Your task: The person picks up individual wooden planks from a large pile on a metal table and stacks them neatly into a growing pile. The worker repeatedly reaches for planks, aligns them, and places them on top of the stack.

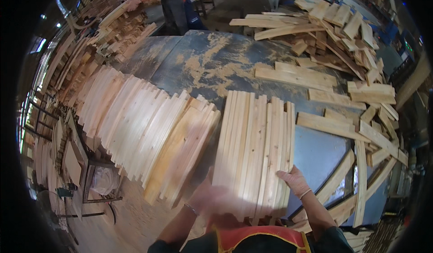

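A row of pale wooden slats (250, 140) lies side by side on the dark table in front of me, their far ends uneven. My right hand (294, 182) grips the right edge of this row, its thumb on top and its other fingers partly hidden. Against the near left edge of the same slats is my left hand (205, 199), closed in on their side; a bright haze blurs its fingers. To the left of it, a longer row of stacked boards (140, 122) leans at a slant, apart from the slats.
Sawdust covers the dark tabletop (171, 68). Loose offcuts (343, 41) are heaped along the right and far right, some crossing near my right forearm. Far left, a person (169, 5) handles a board above another wood pile (119, 39). A metal-framed stand (90, 163) is at lower left.
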Motion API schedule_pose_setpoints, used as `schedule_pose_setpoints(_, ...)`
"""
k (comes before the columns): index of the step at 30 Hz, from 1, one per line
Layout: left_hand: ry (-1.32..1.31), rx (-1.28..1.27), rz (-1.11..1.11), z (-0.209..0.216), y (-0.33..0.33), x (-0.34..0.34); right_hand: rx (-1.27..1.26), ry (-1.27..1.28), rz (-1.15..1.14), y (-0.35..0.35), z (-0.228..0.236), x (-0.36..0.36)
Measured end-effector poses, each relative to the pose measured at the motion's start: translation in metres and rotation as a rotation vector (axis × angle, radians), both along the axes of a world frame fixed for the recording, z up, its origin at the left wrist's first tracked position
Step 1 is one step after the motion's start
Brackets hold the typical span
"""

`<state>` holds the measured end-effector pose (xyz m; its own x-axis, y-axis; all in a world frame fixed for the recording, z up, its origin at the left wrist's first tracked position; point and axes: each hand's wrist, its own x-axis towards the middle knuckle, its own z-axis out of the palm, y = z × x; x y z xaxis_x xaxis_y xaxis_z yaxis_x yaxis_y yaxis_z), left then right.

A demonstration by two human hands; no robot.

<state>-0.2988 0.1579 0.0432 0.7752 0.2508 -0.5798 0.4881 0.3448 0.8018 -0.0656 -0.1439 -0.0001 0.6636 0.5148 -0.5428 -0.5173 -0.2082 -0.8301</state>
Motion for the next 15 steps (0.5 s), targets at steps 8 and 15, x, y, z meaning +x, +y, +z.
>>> schedule_pose_setpoints(8,-0.141,0.172,0.02,0.057,0.105,0.117,0.108,-0.236,0.079,0.112,0.074,0.134)
schedule_pose_setpoints(15,0.011,-0.188,0.115,0.094,0.3,0.246,-0.009,-0.333,0.156,0.318,0.13,0.259)
